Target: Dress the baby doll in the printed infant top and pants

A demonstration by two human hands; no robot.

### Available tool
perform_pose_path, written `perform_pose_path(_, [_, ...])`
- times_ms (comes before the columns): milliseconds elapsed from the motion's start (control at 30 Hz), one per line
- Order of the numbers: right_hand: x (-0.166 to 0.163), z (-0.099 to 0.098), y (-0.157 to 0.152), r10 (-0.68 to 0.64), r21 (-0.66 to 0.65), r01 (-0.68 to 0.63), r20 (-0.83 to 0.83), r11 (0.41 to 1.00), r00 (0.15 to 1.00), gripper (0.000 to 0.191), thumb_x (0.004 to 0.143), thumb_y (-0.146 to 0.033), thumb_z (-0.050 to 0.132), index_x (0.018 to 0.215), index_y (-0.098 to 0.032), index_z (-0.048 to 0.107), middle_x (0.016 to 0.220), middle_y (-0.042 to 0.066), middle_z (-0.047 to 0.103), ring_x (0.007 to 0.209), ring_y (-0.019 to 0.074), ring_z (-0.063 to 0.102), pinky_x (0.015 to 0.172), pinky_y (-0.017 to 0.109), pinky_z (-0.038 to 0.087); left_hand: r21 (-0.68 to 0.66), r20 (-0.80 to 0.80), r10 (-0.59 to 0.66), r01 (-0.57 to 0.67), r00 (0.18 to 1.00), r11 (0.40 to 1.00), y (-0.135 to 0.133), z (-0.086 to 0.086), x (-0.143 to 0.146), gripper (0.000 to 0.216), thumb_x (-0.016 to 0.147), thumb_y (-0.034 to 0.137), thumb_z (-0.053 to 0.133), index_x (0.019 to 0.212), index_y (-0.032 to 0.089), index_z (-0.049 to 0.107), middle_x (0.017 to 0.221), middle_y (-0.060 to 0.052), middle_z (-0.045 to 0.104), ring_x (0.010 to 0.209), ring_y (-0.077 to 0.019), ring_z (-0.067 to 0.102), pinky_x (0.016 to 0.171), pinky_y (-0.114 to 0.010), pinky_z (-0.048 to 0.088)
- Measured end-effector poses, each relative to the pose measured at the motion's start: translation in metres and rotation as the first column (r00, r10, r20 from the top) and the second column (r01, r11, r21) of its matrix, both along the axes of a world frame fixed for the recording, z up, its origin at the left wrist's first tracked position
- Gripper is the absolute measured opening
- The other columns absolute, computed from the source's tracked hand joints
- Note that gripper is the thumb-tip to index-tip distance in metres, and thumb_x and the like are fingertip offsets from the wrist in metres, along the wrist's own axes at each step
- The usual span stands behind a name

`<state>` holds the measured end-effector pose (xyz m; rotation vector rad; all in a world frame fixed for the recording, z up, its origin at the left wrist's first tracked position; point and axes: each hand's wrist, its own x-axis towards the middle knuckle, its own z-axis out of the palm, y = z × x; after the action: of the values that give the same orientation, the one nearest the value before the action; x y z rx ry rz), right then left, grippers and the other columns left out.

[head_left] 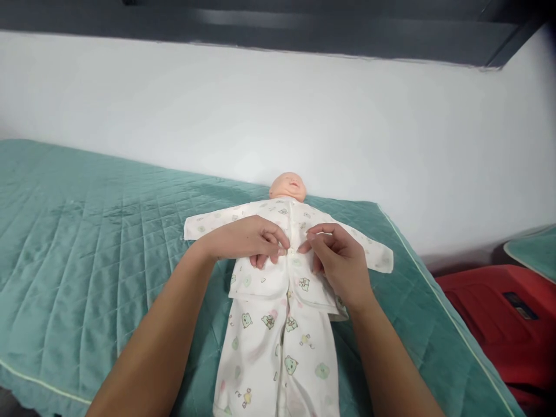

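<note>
A pale button (291, 252) is sitting at mid-chest on the white printed pyjama top (304, 284), which a baby doll (287, 186) is wearing. Judging by the hands, the step in hand is working this button along the front opening; whether it is being fastened or undone, I cannot tell. Either way, the move seems to be calling for a fine pinch on the button and a steady hold on the cloth edge.

The left hand (263, 238) is bringing thumb and forefinger narrowly together at the opening, touching just beside the button; whether cloth is caught between them is unclear. The right hand (336, 252) is curling its fingers narrowly close by, its grip uncertain.

Matching trousers (256, 347) are covering the legs. The doll is lying face-up on a green quilted bedcover (87, 231), its head pointing to the far edge, its body nearer the right edge. Beyond, a white wall (260, 104) is rising.
</note>
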<state>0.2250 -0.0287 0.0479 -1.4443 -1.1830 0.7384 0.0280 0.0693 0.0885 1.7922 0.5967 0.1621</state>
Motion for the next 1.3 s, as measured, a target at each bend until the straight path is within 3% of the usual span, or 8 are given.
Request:
perform_pose_path(100, [-0.001,-0.001,0.0,-0.07,0.133,0.072,-0.015,0.988,0.997,0.013,0.09,-0.038,0.062,0.093,-0.025,0.06,0.077,0.001,0.069,0.054,0.0137,0.055,0.051,0.028,0.044,0.007,0.106,0.056,-0.057,0.993,0.998,0.0,-0.005,0.003,0.02,0.085,0.03,0.059,0.1,0.019,0.063,0.08,-0.002,0.066,0.058,-0.01,0.061,0.053,-0.021,0.05])
perform_pose_path(200, [0.0,-0.004,0.002,-0.136,0.28,0.123,0.03,0.952,0.99,0.007,0.091,-0.032,0.061,0.094,-0.026,0.062,0.096,0.005,0.07,0.088,0.0203,0.065,0.078,0.035,0.053,0.028,0.216,0.177,-0.187,0.96,0.982,-0.001,-0.01,0.009,0.026,0.088,0.036,0.057,0.11,0.022,0.06,0.09,-0.002,0.065,0.061,-0.0096,0.062,0.052,-0.021,0.05])
perform_pose_path(267, [0.0,-0.007,0.003,-0.109,0.324,0.075,0.089,0.943,0.99,0.007,0.092,-0.029,0.059,0.096,-0.026,0.063,0.11,0.005,0.067,0.108,0.0225,0.062,0.096,0.04,0.05,0.069,0.273,0.253,-0.281,0.928,0.957,-0.002,-0.013,0.014,0.025,0.089,0.037,0.056,0.11,0.023,0.06,0.095,-0.003,0.063,0.065,-0.0099,0.063,0.052,-0.021,0.051])
perform_pose_path(367, [0.0,-0.011,0.006,-0.05,0.318,-0.015,0.198,0.948,0.979,0.013,0.093,-0.026,0.056,0.104,-0.027,0.062,0.128,0.005,0.062,0.125,0.0231,0.055,0.108,0.044,0.043,0.168,0.336,0.313,-0.383,0.888,0.908,-0.002,-0.017,0.02,0.022,0.091,0.036,0.054,0.107,0.023,0.061,0.097,-0.002,0.063,0.07,-0.0108,0.062,0.055,-0.022,0.051])
perform_pose_path(533, [0.001,-0.017,0.01,-0.013,0.249,-0.085,0.367,0.965,0.93,0.031,0.092,-0.029,0.058,0.122,-0.031,0.061,0.143,0.004,0.054,0.135,0.0252,0.046,0.112,0.049,0.04,0.455,0.44,0.307,-0.504,0.844,0.734,0.005,-0.027,0.025,0.021,0.091,0.021,0.05,0.102,0.022,0.068,0.11,-0.004,0.065,0.102,-0.0167,0.06,0.092,-0.031,0.049])
perform_pose_path(633, [0.002,-0.019,0.012,-0.018,0.243,-0.077,0.368,0.967,0.93,0.027,0.092,-0.032,0.058,0.118,-0.031,0.063,0.143,0.003,0.054,0.135,0.0262,0.046,0.111,0.05,0.041,0.544,0.413,0.288,-0.487,0.864,0.683,0.009,-0.031,0.026,0.027,0.091,0.017,0.046,0.102,0.023,0.07,0.111,-0.004,0.065,0.106,-0.0186,0.059,0.1,-0.036,0.045])
perform_pose_path(900, [0.001,-0.019,0.011,-0.01,0.235,-0.073,0.335,0.969,0.942,0.021,0.092,-0.03,0.058,0.112,-0.032,0.065,0.143,0.003,0.054,0.135,0.0267,0.047,0.108,0.05,0.044,0.577,0.37,0.252,-0.434,0.894,0.692,0.011,-0.035,0.027,0.034,0.091,0.013,0.044,0.107,0.025,0.071,0.116,-0.004,0.063,0.11,-0.0187,0.059,0.102,-0.036,0.044])
perform_pose_path(1300, [-0.002,-0.019,0.011,-0.036,0.222,-0.03,0.287,0.975,0.957,0.021,0.093,-0.03,0.058,0.112,-0.03,0.065,0.144,0.004,0.053,0.136,0.0248,0.046,0.107,0.046,0.045,0.544,0.395,0.264,-0.456,0.88,0.705,0.012,-0.036,0.028,0.028,0.09,0.012,0.046,0.095,0.023,0.071,0.113,-0.002,0.065,0.109,-0.0172,0.06,0.104,-0.035,0.043])
